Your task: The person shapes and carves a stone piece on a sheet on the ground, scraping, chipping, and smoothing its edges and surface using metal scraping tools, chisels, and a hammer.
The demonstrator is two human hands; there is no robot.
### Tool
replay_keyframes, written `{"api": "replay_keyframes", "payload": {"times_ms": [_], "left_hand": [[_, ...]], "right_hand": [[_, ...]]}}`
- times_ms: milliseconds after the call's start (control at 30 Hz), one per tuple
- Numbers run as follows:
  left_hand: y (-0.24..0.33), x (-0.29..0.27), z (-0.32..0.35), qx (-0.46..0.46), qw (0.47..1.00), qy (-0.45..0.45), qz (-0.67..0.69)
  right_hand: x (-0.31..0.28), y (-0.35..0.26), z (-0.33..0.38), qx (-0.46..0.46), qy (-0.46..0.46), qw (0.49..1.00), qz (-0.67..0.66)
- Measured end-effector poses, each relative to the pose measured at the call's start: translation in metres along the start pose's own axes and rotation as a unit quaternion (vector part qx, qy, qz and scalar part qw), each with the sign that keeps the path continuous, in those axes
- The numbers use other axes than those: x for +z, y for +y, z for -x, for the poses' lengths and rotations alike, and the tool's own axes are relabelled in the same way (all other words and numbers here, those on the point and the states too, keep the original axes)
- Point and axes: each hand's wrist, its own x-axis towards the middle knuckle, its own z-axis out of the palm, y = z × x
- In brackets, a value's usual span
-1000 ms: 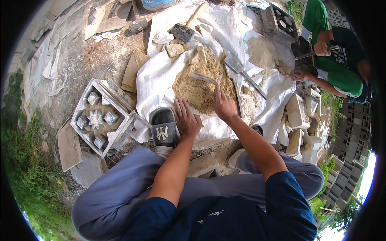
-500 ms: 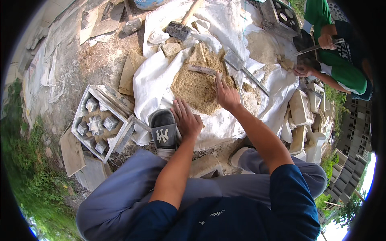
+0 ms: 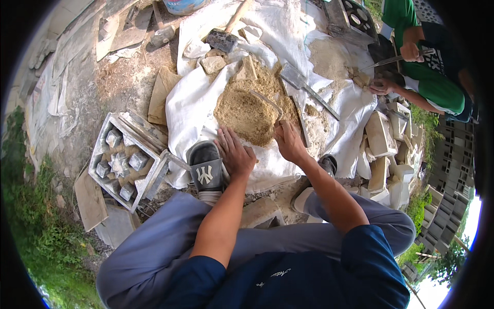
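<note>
A round mound of damp, sandy material [image 3: 239,113] with a hollowed middle lies on a white woven sheet [image 3: 188,98]. My right hand [image 3: 289,141], at the mound's near right edge, is closed on a thin strip [image 3: 268,101] whose far end reaches over the mound; its exact kind cannot be made out. Fingers stretched out, my left hand [image 3: 236,154] rests flat at the near left edge, beside my dark slipper [image 3: 207,167]. A stone chunk [image 3: 247,69] stands at the mound's far side. To the right lies a metal tool with a broad blade [image 3: 309,88].
Beyond the mound are a black-headed mallet [image 3: 222,40] and several stones [image 3: 212,64]. A hexagonal mould [image 3: 123,159] with pointed studs sits at left, and pale blocks [image 3: 382,134] are piled at right. A co-worker's hand [image 3: 410,51] grips a long tool at upper right.
My right hand has come nearer to me, and the strip has turned from its broad face to a thin edge. My left hand has barely moved. The view has shifted slightly.
</note>
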Motion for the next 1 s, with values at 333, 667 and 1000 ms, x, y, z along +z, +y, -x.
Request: {"api": "replay_keyframes", "payload": {"times_ms": [333, 667, 1000], "left_hand": [[-0.002, 0.010, 0.002, 0.017, 0.997, 0.060, 0.039], [-0.005, 0.007, 0.006, 0.037, 0.998, 0.055, 0.008], [-0.002, 0.010, 0.008, 0.033, 0.999, 0.015, -0.030]], "right_hand": [[0.040, -0.052, 0.043, 0.327, 0.062, 0.937, -0.108], [0.059, -0.051, 0.051, 0.357, 0.062, 0.921, -0.145], [0.065, -0.050, 0.045, 0.344, 0.027, 0.921, -0.179]]}}
